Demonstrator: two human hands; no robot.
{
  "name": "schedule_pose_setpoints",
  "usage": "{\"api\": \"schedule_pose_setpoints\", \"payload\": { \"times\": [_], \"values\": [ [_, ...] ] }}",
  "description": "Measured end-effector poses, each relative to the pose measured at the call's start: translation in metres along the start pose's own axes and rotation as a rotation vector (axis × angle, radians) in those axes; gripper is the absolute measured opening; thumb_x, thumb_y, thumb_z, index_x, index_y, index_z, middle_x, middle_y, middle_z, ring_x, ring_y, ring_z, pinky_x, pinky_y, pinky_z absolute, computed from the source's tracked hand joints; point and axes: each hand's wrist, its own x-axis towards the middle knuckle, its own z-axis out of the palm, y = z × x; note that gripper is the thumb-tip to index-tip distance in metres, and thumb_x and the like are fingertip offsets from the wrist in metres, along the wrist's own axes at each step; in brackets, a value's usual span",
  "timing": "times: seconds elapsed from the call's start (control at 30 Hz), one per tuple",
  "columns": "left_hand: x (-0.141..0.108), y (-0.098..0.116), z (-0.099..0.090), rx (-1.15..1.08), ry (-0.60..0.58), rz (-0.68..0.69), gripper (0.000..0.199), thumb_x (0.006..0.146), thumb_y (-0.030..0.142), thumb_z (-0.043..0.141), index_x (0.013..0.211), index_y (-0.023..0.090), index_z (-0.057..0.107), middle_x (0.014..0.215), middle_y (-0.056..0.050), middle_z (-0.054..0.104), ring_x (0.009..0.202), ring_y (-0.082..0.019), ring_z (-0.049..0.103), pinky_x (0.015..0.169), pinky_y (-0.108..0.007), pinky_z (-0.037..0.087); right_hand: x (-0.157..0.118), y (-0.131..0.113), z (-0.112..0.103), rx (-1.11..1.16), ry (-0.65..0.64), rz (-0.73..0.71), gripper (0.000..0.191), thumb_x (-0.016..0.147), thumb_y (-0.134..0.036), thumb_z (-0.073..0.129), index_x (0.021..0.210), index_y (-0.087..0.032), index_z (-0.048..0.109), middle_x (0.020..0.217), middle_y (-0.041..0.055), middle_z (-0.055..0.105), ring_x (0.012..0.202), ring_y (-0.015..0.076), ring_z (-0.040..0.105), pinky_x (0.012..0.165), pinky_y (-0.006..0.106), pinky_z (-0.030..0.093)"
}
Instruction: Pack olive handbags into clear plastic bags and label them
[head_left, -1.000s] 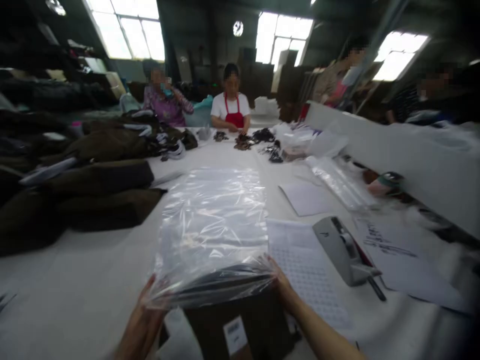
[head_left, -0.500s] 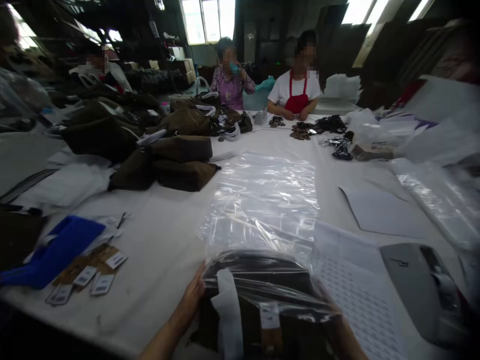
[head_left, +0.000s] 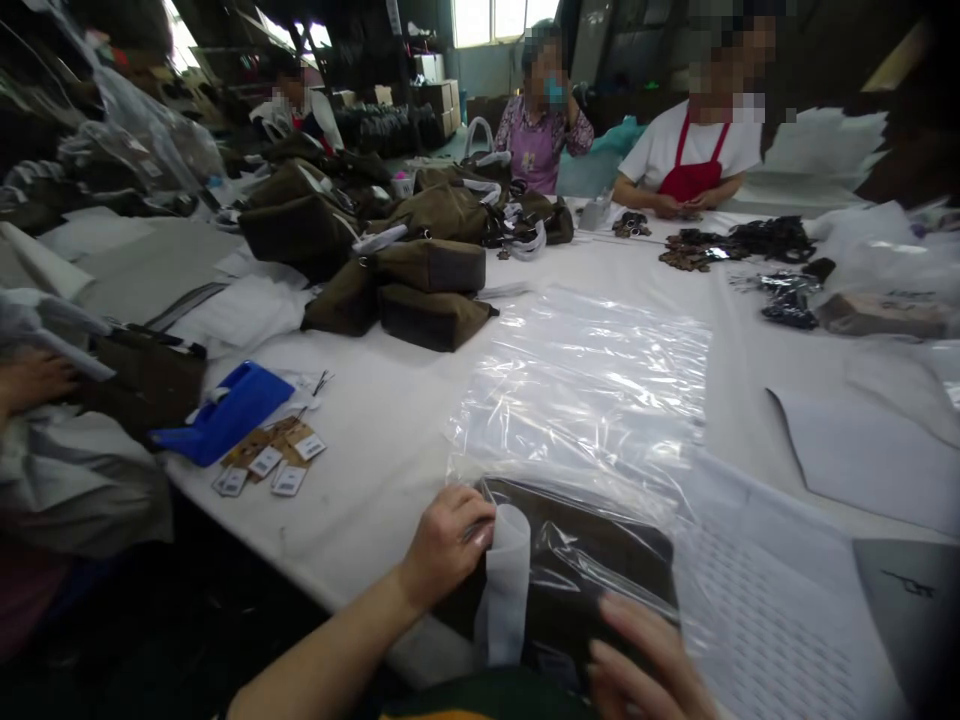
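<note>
A dark brown fabric item [head_left: 577,560] lies inside the mouth end of a large clear plastic bag [head_left: 577,400], whose empty part spreads flat across the white work table [head_left: 352,480]. A white paper strip [head_left: 506,585] hangs over the item. My left hand [head_left: 450,545] curls around the bag's near left edge, beside the strip. My right hand [head_left: 637,655] rests on the plastic over the item's near corner, fingers apart. The item's lower end is hidden behind my hands and the plastic.
Olive-brown bags [head_left: 431,295] are piled at the table's far left. A blue item [head_left: 229,412] and kraft tags [head_left: 270,460] lie left of me. A printed sheet [head_left: 765,610] and grey dispenser [head_left: 911,620] are right. Co-workers sit beyond; another person's hand [head_left: 34,380] shows far left.
The view has swung left, bringing the blue item and tags in. The dark item now sits further inside the plastic, and my right hand has moved onto it.
</note>
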Motion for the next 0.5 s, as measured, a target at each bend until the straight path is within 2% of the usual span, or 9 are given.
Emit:
{"api": "schedule_pose_setpoints", "payload": {
  "times": [0.03,0.1,0.13,0.2,0.27,0.3,0.4,0.43,0.5],
  "values": [
    [0.013,0.003,0.003,-0.132,-0.042,-0.097,0.016,0.082,0.027,0.055,0.087,0.017,0.066,0.077,-0.003,0.060,0.073,-0.015,0.056,0.070,-0.027,0.047,0.021,-0.008,0.010,0.008,-0.106,-0.122,0.044,0.077,-0.020,0.061,0.120,-0.023,0.052,0.125,0.0105,0.053,0.116,0.0277,0.050,0.087,0.039,0.051],
    [0.035,0.008,0.004,-0.370,-0.025,-0.276,0.024,0.083,0.034,0.053,0.082,0.012,0.063,0.067,-0.001,0.057,0.060,-0.011,0.051,0.059,-0.022,0.043,0.052,-0.018,0.034,0.026,-0.354,-0.251,0.050,0.081,-0.030,0.059,0.127,-0.016,0.048,0.134,0.0130,0.048,0.125,0.0306,0.042,0.097,0.044,0.045],
    [0.043,0.009,0.003,-0.451,0.017,-0.323,0.027,0.083,0.037,0.053,0.081,0.012,0.061,0.065,0.000,0.055,0.057,-0.010,0.049,0.056,-0.022,0.041,0.061,-0.019,0.045,0.036,-0.439,-0.266,0.052,0.082,-0.035,0.058,0.129,-0.014,0.047,0.136,0.0135,0.045,0.127,0.0314,0.039,0.100,0.046,0.042],
    [0.048,0.013,-0.006,-0.497,0.103,-0.306,0.027,0.083,0.038,0.053,0.083,0.012,0.059,0.064,0.002,0.052,0.058,-0.009,0.047,0.056,-0.021,0.039,0.068,-0.017,0.062,0.076,-0.545,-0.233,0.055,0.084,-0.042,0.056,0.131,-0.015,0.045,0.139,0.0123,0.043,0.128,0.0302,0.037,0.105,0.048,0.036],
    [0.033,0.015,-0.017,-0.382,0.088,-0.148,0.021,0.084,0.034,0.053,0.087,0.014,0.060,0.065,0.001,0.051,0.060,-0.010,0.047,0.059,-0.022,0.039,0.065,-0.012,0.071,0.113,-0.556,-0.150,0.056,0.085,-0.041,0.054,0.134,-0.016,0.042,0.139,0.0111,0.043,0.128,0.0279,0.038,0.108,0.047,0.032],
    [0.019,0.015,-0.022,-0.276,0.012,-0.013,0.017,0.084,0.030,0.053,0.086,0.015,0.061,0.066,0.001,0.052,0.062,-0.011,0.047,0.061,-0.023,0.039,0.061,-0.009,0.071,0.129,-0.543,-0.118,0.055,0.086,-0.038,0.054,0.135,-0.017,0.041,0.138,0.0105,0.044,0.128,0.0269,0.038,0.109,0.047,0.031],
    [-0.030,0.008,-0.028,0.082,-0.329,0.394,0.017,0.084,0.022,0.049,0.089,0.019,0.065,0.067,-0.002,0.055,0.066,-0.014,0.049,0.064,-0.027,0.040,0.042,0.000,0.059,0.135,-0.458,-0.072,0.046,0.086,-0.028,0.053,0.131,-0.018,0.046,0.136,0.0103,0.047,0.130,0.0268,0.035,0.107,0.046,0.034],
    [-0.044,0.005,-0.028,0.150,-0.389,0.450,0.019,0.085,0.019,0.048,0.093,0.020,0.066,0.069,-0.003,0.055,0.067,-0.015,0.049,0.064,-0.027,0.040,0.033,0.003,0.051,0.122,-0.409,-0.052,0.041,0.086,-0.024,0.052,0.127,-0.019,0.049,0.134,0.0105,0.049,0.128,0.0264,0.037,0.104,0.044,0.038],
    [-0.064,-0.003,-0.025,0.190,-0.350,0.415,0.023,0.086,0.016,0.047,0.101,0.020,0.065,0.074,-0.004,0.056,0.070,-0.015,0.051,0.064,-0.026,0.042,0.010,0.007,0.033,0.086,-0.303,0.023,0.033,0.085,-0.018,0.050,0.118,-0.018,0.055,0.123,0.0117,0.055,0.119,0.0246,0.046,0.096,0.041,0.045]
  ]
}}
